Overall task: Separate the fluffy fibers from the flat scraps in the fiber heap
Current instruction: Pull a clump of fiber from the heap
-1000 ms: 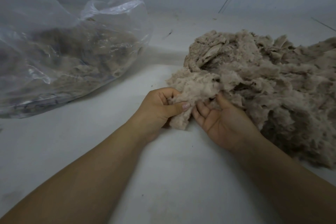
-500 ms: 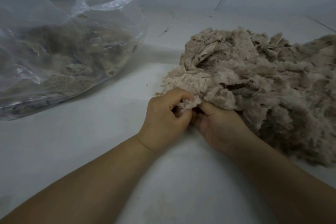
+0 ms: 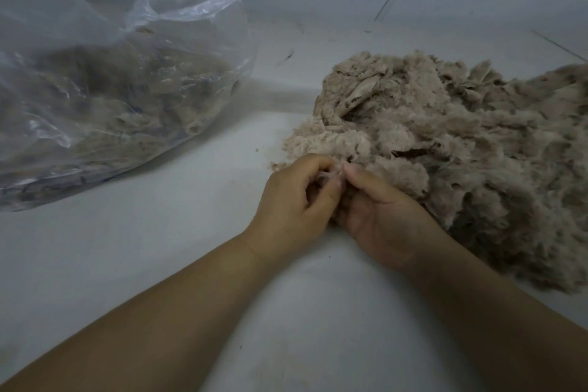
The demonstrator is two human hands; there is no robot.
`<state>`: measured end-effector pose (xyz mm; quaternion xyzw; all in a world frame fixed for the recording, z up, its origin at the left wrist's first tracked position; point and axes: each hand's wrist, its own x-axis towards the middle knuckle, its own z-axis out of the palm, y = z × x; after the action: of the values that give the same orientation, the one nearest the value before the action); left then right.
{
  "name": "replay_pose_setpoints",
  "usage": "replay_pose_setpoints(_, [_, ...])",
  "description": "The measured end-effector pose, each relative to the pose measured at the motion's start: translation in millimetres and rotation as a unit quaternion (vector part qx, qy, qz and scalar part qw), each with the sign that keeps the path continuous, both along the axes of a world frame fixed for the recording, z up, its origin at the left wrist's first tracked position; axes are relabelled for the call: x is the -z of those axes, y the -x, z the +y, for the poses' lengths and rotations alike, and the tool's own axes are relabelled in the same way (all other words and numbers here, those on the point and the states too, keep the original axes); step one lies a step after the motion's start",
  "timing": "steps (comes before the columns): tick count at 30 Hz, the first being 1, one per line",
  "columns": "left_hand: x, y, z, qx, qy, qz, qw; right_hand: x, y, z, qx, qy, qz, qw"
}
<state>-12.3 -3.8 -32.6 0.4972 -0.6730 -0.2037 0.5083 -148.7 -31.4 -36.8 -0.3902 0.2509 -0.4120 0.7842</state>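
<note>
Head view, sole entry.

Item: large loose heap of beige-brown fluffy fibre with flat papery scraps mixed in (image 3: 461, 143), lying on the pale grey smooth floor (image 3: 159, 264), right of centre, its near left edge at the hands. One flat tan scrap (image 3: 362, 91) shows near the heap's top left.

Item: left hand (image 3: 294, 200), fingers curled, pinching a small tuft of pale fibre (image 3: 331, 173) at the heap's near edge.

Item: right hand (image 3: 381, 216), thumb pressed on the same tuft, its fingers hidden under the fibre. The two hands sit together, touching, both clamped on that tuft.

Item: big crumpled clear plastic bag holding similar brown fibre (image 3: 121, 99), on the floor at left, well apart from the heap.

Risks, as judgement: the tuft is tangled into its neighbours, so a quick pull may drag a whole clump, flat scraps included, and defeat the sorting. Thin fibre may tear and shed fluff across the floor. Dim light and close colours make flat pieces easy to miss.

Edges and room: open floor lies between bag and heap and in front of both forearms, giving space to draw the tuft toward the body or leftward. The wall's base (image 3: 318, 19) bounds the far side; the heap runs off the right frame edge, so its extent there cannot be told.
</note>
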Motion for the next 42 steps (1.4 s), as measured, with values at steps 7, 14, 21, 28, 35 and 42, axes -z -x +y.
replay_pose_setpoints(7, [-5,-6,-4,-0.026,-0.019,0.151,0.988,-4,-1,4,0.011,-0.046,-0.003,0.999])
replay_pose_setpoints(14, [-3,-10,-7,0.020,-0.083,0.186,0.979,-7,-1,6,0.030,-0.099,0.004,0.995])
replay_pose_setpoints(21, [-4,-17,-10,0.078,-0.137,0.289,0.944,-4,1,6,-0.002,-0.012,0.044,0.999])
replay_pose_setpoints(28, [0,-17,-11,0.106,-0.122,0.230,0.960,-1,3,4,-0.012,0.027,0.069,0.997])
replay_pose_setpoints(35, [2,-18,-13,0.048,-0.171,0.376,0.909,-5,6,2,-0.013,0.004,0.072,0.997])
replay_pose_setpoints(42, [2,-20,-18,0.004,-0.159,0.408,0.899,-6,6,0,0.038,-0.041,0.053,0.997])
